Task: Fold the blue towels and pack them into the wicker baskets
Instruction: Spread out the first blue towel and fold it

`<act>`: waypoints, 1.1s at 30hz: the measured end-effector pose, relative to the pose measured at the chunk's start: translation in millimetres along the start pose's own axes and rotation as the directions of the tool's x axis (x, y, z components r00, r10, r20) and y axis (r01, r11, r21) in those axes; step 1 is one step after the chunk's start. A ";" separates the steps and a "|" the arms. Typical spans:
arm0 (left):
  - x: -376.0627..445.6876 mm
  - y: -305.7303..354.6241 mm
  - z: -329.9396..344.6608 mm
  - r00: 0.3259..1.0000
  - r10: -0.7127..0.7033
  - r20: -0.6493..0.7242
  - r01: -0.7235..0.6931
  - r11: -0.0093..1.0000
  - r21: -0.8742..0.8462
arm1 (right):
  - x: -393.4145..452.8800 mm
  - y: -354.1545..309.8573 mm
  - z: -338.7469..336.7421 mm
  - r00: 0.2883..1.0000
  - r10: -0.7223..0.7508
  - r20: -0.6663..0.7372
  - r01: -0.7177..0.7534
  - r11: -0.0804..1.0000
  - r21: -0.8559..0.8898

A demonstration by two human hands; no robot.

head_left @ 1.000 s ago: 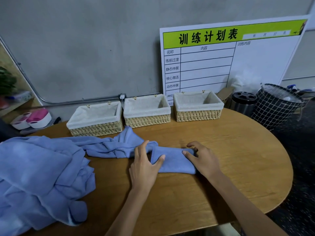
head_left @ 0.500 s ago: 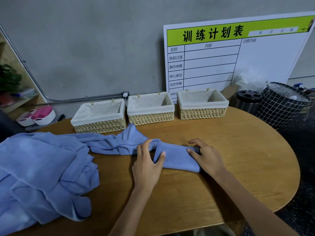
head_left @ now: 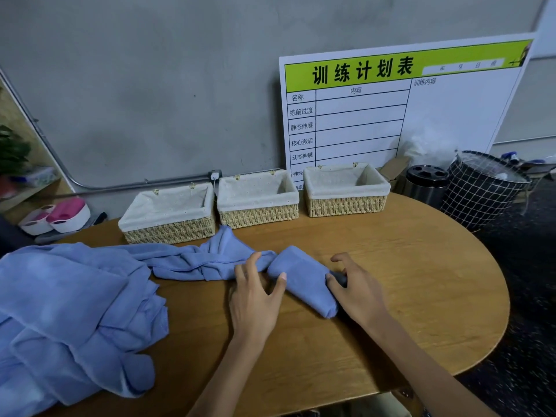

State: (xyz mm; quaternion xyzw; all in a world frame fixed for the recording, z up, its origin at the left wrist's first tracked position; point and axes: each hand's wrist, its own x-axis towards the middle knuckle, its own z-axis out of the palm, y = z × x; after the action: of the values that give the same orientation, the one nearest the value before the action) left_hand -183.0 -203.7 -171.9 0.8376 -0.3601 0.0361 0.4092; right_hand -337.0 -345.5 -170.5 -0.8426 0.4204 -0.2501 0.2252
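A small folded blue towel (head_left: 304, 281) lies at the middle of the round wooden table (head_left: 421, 281), between my hands. My left hand (head_left: 255, 296) rests flat with its thumb against the towel's left edge and its fingertips touching a crumpled blue towel (head_left: 207, 260). My right hand (head_left: 359, 288) grips the folded towel's right end, with thumb on top and fingers curled. Three wicker baskets with cream liners stand along the far edge: left (head_left: 171, 233), middle (head_left: 258, 216), right (head_left: 346, 206). All three hold nothing. A big heap of blue towels (head_left: 69, 311) covers the table's left part.
A white and green planning board (head_left: 406, 115) leans on the grey wall behind the right basket. Beyond the table's right edge stand a black grid hamper (head_left: 481, 191) and a dark round bin (head_left: 425, 185). Pink and white containers (head_left: 57, 215) sit at the back left.
The folded towel has turned so it lies slanted, and its right end is bunched up. My right hand's fingers have curled round that end. My left hand stays beside it.
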 end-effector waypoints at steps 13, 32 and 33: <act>56.5 33.3 28.8 0.847 0.087 0.524 0.130 0.922 -0.364 | 1.2 4.0 -30.5 1.000 -0.007 0.004 0.007 0.997 0.070; 76.0 40.2 31.0 0.784 0.191 0.591 -0.106 0.979 -0.176 | 72.9 48.3 -19.4 0.979 -0.109 0.175 0.057 0.958 0.280; 83.7 41.3 35.4 0.812 0.213 0.543 -0.138 0.975 -0.176 | 76.0 48.1 -16.4 0.987 -0.094 0.131 0.054 0.959 0.278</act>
State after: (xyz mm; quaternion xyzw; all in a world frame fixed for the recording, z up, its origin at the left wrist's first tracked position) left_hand -155.6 -293.7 -138.4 0.7466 -0.5413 -0.1956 0.3337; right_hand -336.0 -436.8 -168.5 -0.8344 0.3328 -0.2531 0.3591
